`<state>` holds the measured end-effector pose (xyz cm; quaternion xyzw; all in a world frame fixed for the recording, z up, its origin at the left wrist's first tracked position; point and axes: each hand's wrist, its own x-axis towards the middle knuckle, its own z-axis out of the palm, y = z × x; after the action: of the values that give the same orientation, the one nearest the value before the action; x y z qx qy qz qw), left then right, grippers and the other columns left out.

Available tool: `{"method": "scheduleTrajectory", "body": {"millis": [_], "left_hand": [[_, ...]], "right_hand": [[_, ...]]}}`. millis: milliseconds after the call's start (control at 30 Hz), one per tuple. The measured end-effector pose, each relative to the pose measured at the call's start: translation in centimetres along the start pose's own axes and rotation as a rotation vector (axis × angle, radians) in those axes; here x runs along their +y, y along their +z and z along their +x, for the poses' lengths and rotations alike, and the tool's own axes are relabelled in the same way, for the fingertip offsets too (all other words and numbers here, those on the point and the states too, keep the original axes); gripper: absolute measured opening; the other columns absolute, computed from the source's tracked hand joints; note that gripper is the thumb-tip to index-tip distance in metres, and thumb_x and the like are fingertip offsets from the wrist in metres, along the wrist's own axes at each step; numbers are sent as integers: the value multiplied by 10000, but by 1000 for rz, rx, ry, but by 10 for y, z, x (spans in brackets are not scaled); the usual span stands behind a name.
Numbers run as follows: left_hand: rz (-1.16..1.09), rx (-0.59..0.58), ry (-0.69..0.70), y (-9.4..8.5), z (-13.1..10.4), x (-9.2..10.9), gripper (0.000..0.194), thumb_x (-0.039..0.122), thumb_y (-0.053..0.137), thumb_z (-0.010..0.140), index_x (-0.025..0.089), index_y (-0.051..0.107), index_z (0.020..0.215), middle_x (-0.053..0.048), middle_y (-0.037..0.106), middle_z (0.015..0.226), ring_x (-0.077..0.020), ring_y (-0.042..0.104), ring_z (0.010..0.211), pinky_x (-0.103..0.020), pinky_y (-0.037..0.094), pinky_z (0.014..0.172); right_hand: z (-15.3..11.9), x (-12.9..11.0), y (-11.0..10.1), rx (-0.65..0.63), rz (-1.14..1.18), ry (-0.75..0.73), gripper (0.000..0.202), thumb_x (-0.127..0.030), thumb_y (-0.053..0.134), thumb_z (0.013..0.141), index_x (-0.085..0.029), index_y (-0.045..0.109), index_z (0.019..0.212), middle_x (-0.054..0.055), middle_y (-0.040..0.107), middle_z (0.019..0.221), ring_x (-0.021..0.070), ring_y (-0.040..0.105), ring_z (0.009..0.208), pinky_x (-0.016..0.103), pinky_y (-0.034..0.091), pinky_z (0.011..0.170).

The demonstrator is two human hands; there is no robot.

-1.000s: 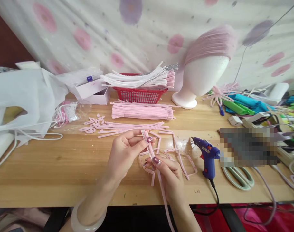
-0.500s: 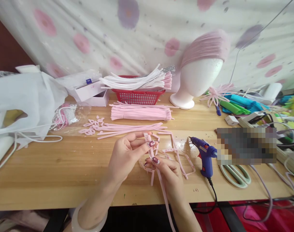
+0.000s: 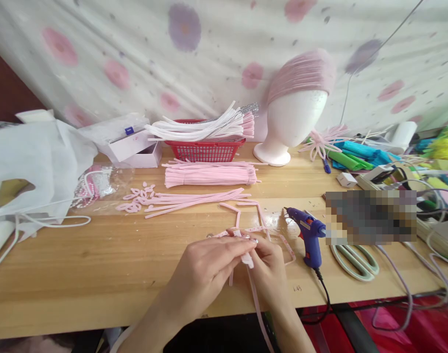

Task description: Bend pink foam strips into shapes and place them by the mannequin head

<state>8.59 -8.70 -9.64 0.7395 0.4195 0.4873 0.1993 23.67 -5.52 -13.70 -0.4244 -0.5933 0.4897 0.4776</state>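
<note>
My left hand (image 3: pixel 209 262) and my right hand (image 3: pixel 270 264) meet near the front of the table, their fingers closed on a pink strip (image 3: pixel 247 259). Its folded upper end shows between them, and a long tail hangs down past the table edge. The fingertips of both hands partly cover each other. Just behind lie bent pink stems (image 3: pixel 262 214) and a patterned measuring tape (image 3: pixel 288 247), partly hidden by my hands. A blue glue gun (image 3: pixel 311 240) rests to the right of my right hand.
Loose pink stems (image 3: pixel 194 197), a pink bundle (image 3: pixel 211 175) and a red basket (image 3: pixel 205 151) lie further back. A foam head (image 3: pixel 295 117) stands behind. Scissors (image 3: pixel 356 262) and cables are at right, plastic bags (image 3: pixel 39 166) at left.
My left hand has come down and turned over the strip, its fingers now reaching across to my right fingers. The strip's end now points down towards me. The view has shifted slightly.
</note>
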Motion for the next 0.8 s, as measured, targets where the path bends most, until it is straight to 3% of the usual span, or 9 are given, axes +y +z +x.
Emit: {"method": "scheduleTrajectory", "body": {"millis": [100, 267, 400, 467, 533, 600, 667, 700, 800], "left_hand": [[45, -73, 76, -7, 0, -4, 400, 41, 569, 905, 260, 711, 1208, -27, 759, 1138, -168, 726, 1053, -226, 526, 988], [21, -5, 46, -11, -7, -1, 439, 49, 602, 882, 341, 717, 1190, 10, 772, 1089, -170, 754, 967, -223, 576, 900], [66, 270, -278, -39, -14, -3, 250, 208, 671, 870, 386, 772, 1013, 43, 802, 962, -202, 768, 854, -303, 610, 837], [124, 430, -509, -64, -16, -9, 255, 304, 716, 840, 364, 736, 1087, 37, 794, 1024, -238, 750, 946, -363, 586, 912], [200, 410, -679, -87, -16, -16, 391, 359, 718, 830, 336, 664, 1216, 11, 765, 1139, -285, 685, 1114, -459, 503, 1035], [387, 386, -652, -98, -16, -18, 421, 373, 715, 819, 274, 659, 1223, -48, 677, 1313, -334, 560, 1280, -540, 353, 1143], [542, 437, -503, -91, -17, -13, 383, 389, 702, 819, 228, 696, 1167, -87, 619, 1372, -351, 496, 1325, -551, 280, 1176], [542, 468, -439, -81, -17, -9, 360, 405, 691, 826, 225, 715, 1137, -91, 639, 1332, -344, 520, 1294, -537, 314, 1162], [75, 342, -547, -42, -16, 4, 272, 427, 703, 838, 291, 760, 1066, -44, 732, 1140, -262, 673, 1062, -398, 538, 958]], "right_hand": [[0, 2, -2, 49, -143, -53, 264, -240, 601, 877, -252, 790, 1060, 78, 794, 987, 280, 736, 912, 388, 577, 815], [3, 5, -4, 154, -308, -153, 268, -241, 540, 929, -226, 777, 1053, 80, 797, 983, 262, 750, 901, 349, 580, 777], [7, 4, -11, 255, -409, -207, 241, -227, 525, 949, -211, 762, 988, 66, 794, 920, 244, 748, 847, 324, 560, 738], [8, 3, -13, 264, -437, -260, 229, -212, 522, 956, -218, 748, 995, 58, 785, 900, 236, 741, 839, 314, 547, 720], [9, 0, -14, 229, -451, -356, 228, -187, 514, 959, -220, 735, 1003, 57, 773, 876, 231, 734, 829, 308, 538, 710], [8, -3, -12, 179, -481, -439, 227, -168, 510, 960, -223, 723, 1016, 54, 758, 839, 227, 726, 811, 302, 528, 693], [7, -5, -8, 129, -528, -483, 231, -154, 506, 965, -230, 709, 1045, 45, 742, 815, 219, 717, 797, 297, 516, 688], [7, -7, -6, 99, -540, -494, 244, -143, 500, 968, -233, 698, 1077, 42, 737, 826, 210, 711, 793, 291, 512, 689], [4, -11, 0, -6, -502, -539, 296, -96, 469, 974, -226, 663, 1157, 36, 709, 865, 164, 681, 756, 256, 503, 669]]}}
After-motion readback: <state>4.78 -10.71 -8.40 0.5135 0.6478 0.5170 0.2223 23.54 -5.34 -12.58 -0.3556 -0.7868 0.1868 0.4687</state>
